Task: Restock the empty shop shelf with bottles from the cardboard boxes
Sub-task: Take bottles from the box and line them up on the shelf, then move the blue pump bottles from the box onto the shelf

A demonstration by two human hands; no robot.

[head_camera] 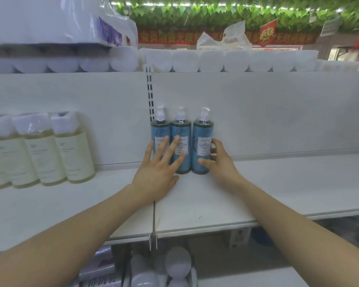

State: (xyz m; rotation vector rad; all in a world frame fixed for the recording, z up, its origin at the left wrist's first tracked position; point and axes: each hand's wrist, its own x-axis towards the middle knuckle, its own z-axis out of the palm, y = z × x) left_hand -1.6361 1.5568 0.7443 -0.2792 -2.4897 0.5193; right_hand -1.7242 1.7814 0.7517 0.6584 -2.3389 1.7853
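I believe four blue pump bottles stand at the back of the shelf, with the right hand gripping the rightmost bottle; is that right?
Not quite: the head view shows three blue pump bottles, not four. They do stand at the back of the shelf, with the right hand gripping the rightmost bottle.

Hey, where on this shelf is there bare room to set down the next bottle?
Right of the blue bottles, the shelf lies bare out to the frame's edge. A smaller bare patch lies between the cream bottles and the left hand. Crowded: at the blue bottles; the left hand touches two, the right hand holds the rightmost blue bottle.
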